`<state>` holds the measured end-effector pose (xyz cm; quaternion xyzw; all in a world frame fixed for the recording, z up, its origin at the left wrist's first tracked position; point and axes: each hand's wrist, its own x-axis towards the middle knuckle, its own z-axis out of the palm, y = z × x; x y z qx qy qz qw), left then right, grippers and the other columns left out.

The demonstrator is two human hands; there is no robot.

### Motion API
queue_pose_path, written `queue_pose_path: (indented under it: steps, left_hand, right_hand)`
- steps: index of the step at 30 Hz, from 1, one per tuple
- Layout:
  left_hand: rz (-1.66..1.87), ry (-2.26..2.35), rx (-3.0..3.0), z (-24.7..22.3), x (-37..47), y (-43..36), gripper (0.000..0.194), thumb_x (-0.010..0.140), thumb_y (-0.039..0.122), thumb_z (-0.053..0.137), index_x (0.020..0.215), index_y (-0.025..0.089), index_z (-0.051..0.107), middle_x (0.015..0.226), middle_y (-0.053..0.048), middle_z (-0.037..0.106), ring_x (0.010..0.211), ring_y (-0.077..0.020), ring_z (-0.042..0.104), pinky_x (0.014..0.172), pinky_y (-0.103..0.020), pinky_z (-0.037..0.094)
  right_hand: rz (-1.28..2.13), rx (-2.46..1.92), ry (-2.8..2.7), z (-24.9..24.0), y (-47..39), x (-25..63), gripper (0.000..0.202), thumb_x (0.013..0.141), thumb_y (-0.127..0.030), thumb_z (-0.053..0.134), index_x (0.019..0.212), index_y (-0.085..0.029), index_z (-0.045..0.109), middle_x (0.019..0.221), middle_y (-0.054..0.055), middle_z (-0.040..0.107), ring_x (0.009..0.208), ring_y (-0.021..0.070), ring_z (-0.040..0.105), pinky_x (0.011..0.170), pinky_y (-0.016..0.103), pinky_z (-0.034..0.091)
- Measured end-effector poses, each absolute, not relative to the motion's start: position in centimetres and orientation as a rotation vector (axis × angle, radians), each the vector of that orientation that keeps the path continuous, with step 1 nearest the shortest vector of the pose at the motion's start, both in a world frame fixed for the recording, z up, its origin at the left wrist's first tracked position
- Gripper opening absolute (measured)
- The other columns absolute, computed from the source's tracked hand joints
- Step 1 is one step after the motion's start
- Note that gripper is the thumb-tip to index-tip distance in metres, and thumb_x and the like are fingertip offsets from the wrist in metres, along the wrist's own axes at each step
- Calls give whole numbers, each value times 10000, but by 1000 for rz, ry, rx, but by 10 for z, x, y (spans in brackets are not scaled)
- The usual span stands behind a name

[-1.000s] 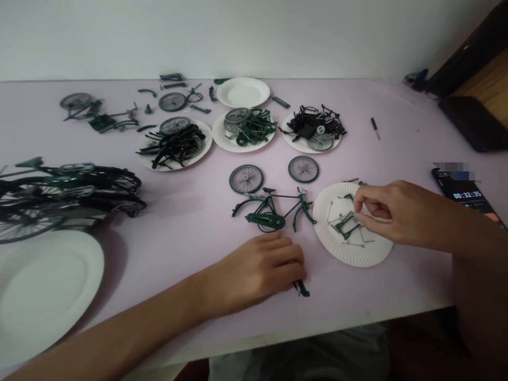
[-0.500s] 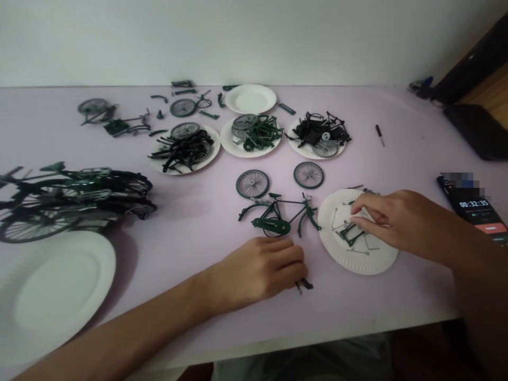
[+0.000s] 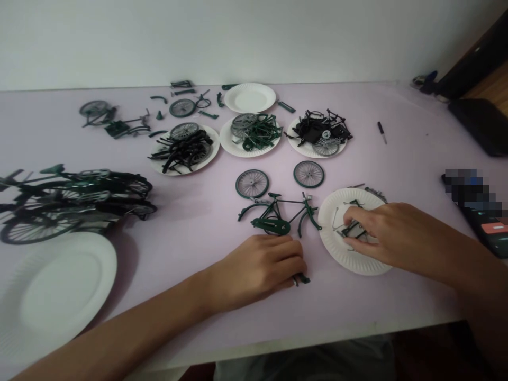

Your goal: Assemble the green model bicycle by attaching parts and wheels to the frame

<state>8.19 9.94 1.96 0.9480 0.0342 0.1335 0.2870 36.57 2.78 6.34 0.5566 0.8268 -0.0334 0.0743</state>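
Right hand (image 3: pixel 391 233) has dropped lower over a white, flute-rimmed paper plate (image 3: pixel 331 253) since half a second ago, thumb and forefinger now spread wider. They stand parted about a small dark green angular frame piece (image 3: pixel 350 229) lying on that plate—whether the tips touch it, cannot tell. Thin silver wire rods (image 3: pixel 335 217) lie beside it.

Left hand (image 3: pixel 262 267) rests much as before on the pale lilac tabletop (image 3: pixel 198 209), fingers curled down over a slim dark green part (image 3: pixel 304 278), one end poking out near the fingertips. Grip hidden underneath; cannot tell if closed on it.

Just beyond the left knuckles: dark green model bicycle frame (image 3: pixel 272 226), on its side, front fender end at the plate's rim. Two spoked grey wheels with green rims, left one (image 3: pixel 252 183) and right one (image 3: pixel 308 174), lie flat behind it.
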Motion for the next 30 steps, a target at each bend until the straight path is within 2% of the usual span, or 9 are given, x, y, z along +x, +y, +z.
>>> queue_pose_path:
  steps: [5,10,14,17,23,30]
  left_hand:
    - [339,115,2519,20,83,100,215,1084,243,466,1026,141,647,980,-80,675,822,-177,615,721,-295,468]
    - [349,118,2549,20,85,100,184,1070,227,493,993,148,640,959,-70,671,806,-172,612,710,-292,467]
    - [356,135,2566,21,85,99,186,1071,225,492,977,152,635,950,-64,669,798,-163,610,713,-288,474]
    - [365,138,2563,21,85,99,189,1072,227,492,971,154,633,955,-67,677,784,-158,611,698,-282,474]
    - [388,129,2569,17,85,100,173,1066,248,517,995,152,641,971,-70,691,806,-163,627,709,-278,483]
    - [390,125,2611,18,85,99,184,1070,250,504,1001,147,641,975,-75,688,804,-171,624,699,-290,483]
  right_hand:
    - [-18,1676,2460,64,28,356,33,915,-224,609,896,-206,587,601,-18,649,467,177,570,514,325,170]
    - [117,1653,2511,65,31,347,170,886,-164,595,740,-207,519,535,-21,591,427,168,524,510,326,158]
    - [94,1620,2545,67,32,348,151,861,-135,610,747,-202,537,584,-21,630,453,163,551,510,329,165]
    - [43,1580,2561,67,32,350,137,888,-150,590,765,-204,564,597,-16,632,485,170,577,519,333,172]
    - [-2,1562,2594,65,32,350,162,901,-146,551,751,-209,556,576,-22,598,466,155,502,532,328,184]
    - [-313,1740,2732,81,24,352,90,878,-149,570,855,-217,624,700,-40,656,537,114,486,592,293,310]
